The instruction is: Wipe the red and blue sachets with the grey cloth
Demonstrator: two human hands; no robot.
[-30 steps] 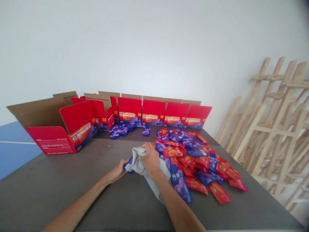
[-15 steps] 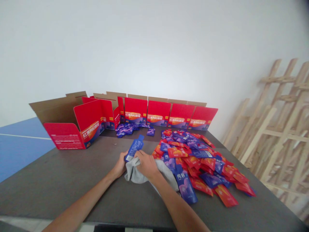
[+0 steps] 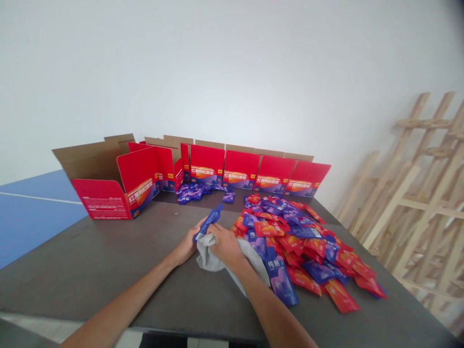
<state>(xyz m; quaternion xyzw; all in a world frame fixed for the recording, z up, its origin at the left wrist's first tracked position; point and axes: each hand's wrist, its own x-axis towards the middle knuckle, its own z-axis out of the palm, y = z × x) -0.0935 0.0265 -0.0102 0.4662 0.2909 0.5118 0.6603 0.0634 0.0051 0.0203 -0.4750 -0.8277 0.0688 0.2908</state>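
Above the middle of the table, a blue-purple pouch (image 3: 209,222) with a narrow neck tilts up to the right. My left hand (image 3: 189,241) is closed around its lower left side. My right hand (image 3: 225,245) grips a light grey cloth (image 3: 209,257) against the pouch's lower right side; the cloth hangs down and trails to the right under my wrist. Just right of the cloth, a purple pouch (image 3: 281,280) lies at the near edge of a heap of red and purple pouches (image 3: 290,232).
Red open cartons (image 3: 206,164) stand in a row along the back, with a larger open carton (image 3: 103,200) at the left. Several purple pouches (image 3: 194,192) lie before the row. Wooden frames (image 3: 416,203) lean at the right; a blue table (image 3: 32,208) is at the left.
The pouch has turned in my hands, from its broad face towards a narrower edge-on view. Both hands and the cloth sit slightly further right in view; the camera has shifted a little.
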